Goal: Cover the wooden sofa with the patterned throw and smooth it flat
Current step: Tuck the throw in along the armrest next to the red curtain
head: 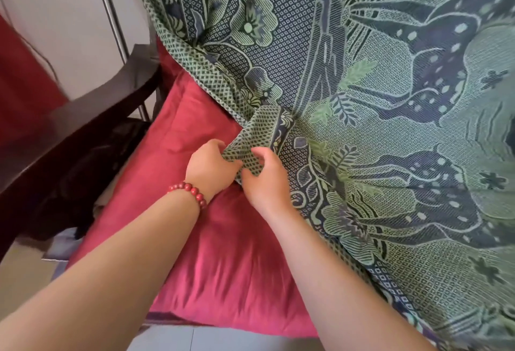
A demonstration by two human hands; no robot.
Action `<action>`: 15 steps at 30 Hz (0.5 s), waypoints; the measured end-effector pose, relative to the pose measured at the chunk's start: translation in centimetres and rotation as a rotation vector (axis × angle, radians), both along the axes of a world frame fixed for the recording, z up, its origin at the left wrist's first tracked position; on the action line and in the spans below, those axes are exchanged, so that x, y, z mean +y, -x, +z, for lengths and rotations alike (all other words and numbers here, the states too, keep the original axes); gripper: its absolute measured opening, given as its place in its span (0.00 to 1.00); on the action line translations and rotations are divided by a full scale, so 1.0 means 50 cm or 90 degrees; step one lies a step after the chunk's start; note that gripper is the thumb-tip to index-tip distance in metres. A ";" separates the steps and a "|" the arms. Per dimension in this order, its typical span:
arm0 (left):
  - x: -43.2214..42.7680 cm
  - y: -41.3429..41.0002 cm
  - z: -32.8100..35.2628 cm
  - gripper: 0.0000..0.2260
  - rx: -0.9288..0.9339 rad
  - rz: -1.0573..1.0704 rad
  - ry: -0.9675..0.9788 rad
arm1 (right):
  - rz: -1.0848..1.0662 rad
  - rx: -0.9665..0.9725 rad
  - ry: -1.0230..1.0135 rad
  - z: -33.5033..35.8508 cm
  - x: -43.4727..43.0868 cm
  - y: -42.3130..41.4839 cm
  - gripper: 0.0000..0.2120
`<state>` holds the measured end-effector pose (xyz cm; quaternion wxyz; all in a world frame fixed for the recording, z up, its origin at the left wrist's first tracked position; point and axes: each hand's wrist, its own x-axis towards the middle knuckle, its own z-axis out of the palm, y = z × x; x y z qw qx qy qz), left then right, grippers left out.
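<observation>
A: Your left hand (pixel 211 164) is clenched on a bunched fold (pixel 256 133) at the edge of the throw (pixel 390 100), fingers curled round the fold's left side.

B: Your right hand (pixel 267 183) grasps the same fold from the right, pinching it between thumb and fingers. Your two hands sit just beside each other, with only the fabric between them.

A: You wear a red bead bracelet (pixel 189 192) on your left wrist.

B: From your grip, the throw spreads right and far. It is green and dark blue, with flowers and leaves, and it covers the seat on that side and climbs up the back. Its edge runs diagonally from far left down to near right, and your hands are at about the middle of that edge.

A: Left of that edge, the red cushion (pixel 200 253) lies bare under your forearms, creased and uncovered out to its near edge.

B: Further left you have the dark wooden armrest (pixel 92 116), also uncovered.

A: Beyond it a metal pole (pixel 111 8) stands against a pale wall (pixel 55 16). Grey floor (pixel 195 339) shows at the near edge, below the cushion.
</observation>
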<state>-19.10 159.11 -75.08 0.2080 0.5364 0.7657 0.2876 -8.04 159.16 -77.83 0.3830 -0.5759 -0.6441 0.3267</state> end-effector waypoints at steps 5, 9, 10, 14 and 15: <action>0.000 0.004 0.000 0.17 0.016 -0.001 0.002 | -0.002 -0.028 0.013 -0.015 -0.020 -0.028 0.26; -0.005 0.015 0.011 0.17 -0.033 0.052 -0.029 | -0.031 -0.096 0.034 -0.040 -0.038 -0.072 0.26; -0.005 0.017 0.009 0.17 -0.047 0.064 -0.042 | -0.032 -0.115 0.046 -0.049 -0.045 -0.081 0.26; -0.002 0.024 0.002 0.14 -0.062 0.090 -0.068 | -0.023 -0.231 0.049 -0.092 -0.072 -0.106 0.27; -0.003 0.024 0.003 0.14 -0.061 0.092 -0.064 | -0.020 -0.266 0.041 -0.100 -0.074 -0.110 0.25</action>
